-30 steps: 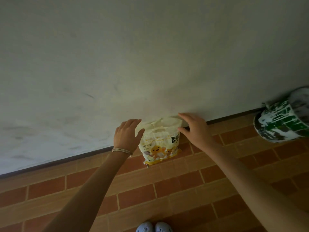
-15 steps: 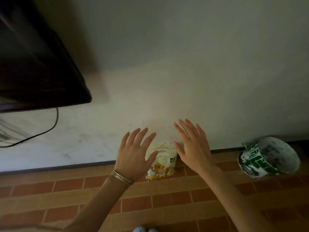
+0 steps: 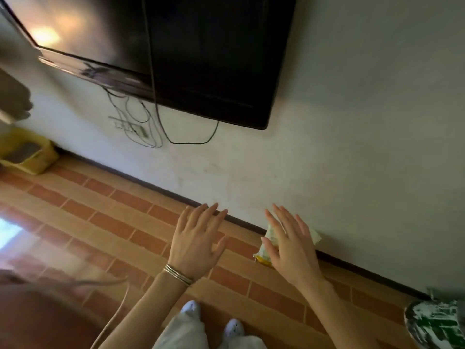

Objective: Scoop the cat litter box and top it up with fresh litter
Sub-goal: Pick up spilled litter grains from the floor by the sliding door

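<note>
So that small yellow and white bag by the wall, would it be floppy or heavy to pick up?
Probably floppy: the bag looks like soft plastic film with creased edges. Likely heavy for its size if full, though its contents are hidden. It stands narrow against the wall, so a push might tip it.

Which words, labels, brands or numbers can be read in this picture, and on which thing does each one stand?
No text can be read in this picture.
On the litter bag, the print is mostly hidden behind the right hand; what shows is too blurred to read.
On the green and white bucket, there are only blurred markings, no legible words.
On the television, no brand or label shows.
</note>
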